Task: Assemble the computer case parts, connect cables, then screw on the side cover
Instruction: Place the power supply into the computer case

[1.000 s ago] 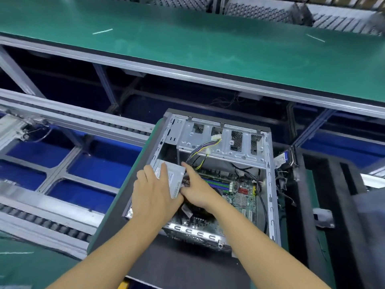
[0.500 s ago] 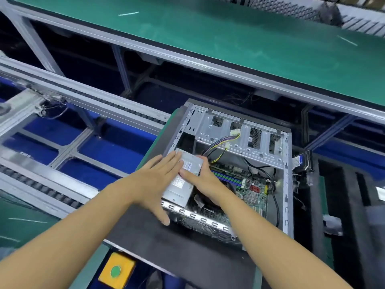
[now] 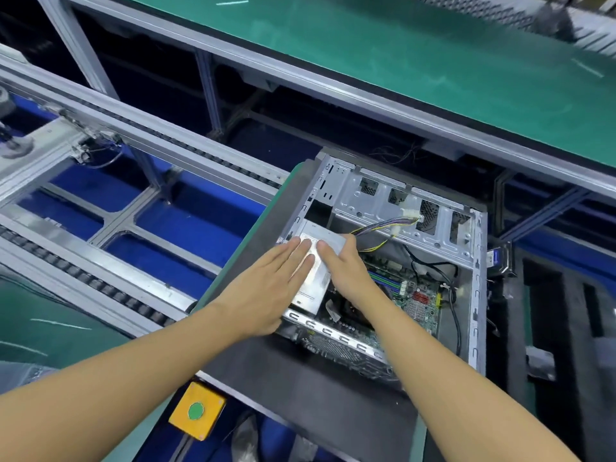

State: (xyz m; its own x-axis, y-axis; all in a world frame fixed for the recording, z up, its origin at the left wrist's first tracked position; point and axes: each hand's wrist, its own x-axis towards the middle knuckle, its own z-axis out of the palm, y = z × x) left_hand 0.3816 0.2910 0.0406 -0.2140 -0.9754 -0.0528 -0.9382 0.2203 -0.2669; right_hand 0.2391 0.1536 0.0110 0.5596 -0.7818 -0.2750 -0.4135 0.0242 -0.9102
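An open metal computer case [image 3: 475, 295] lies on its side on a dark foam pad [image 3: 300, 375]. A silver power supply [image 3: 316, 281] sits in the case's near-left corner. My left hand [image 3: 266, 288] lies flat on top of it with straight fingers. My right hand [image 3: 346, 268] presses on its right side, fingers extended and thumb over the far edge. A bundle of coloured wires [image 3: 383, 226] runs from the power supply toward the drive bay. The green motherboard [image 3: 410, 295] shows to the right of my hands.
A roller conveyor [image 3: 110, 281] with blue trays beneath runs along the left. A green-topped bench [image 3: 400, 55] spans the back. A yellow box with a green button [image 3: 196, 411] sits at the near edge. Black foam [image 3: 566, 328] and a small part [image 3: 498, 258] lie right of the case.
The power supply has gone from tilted and lifted to lying lower in the case corner. My left hand flattened on top of it; my right hand moved from beneath it to its right side.
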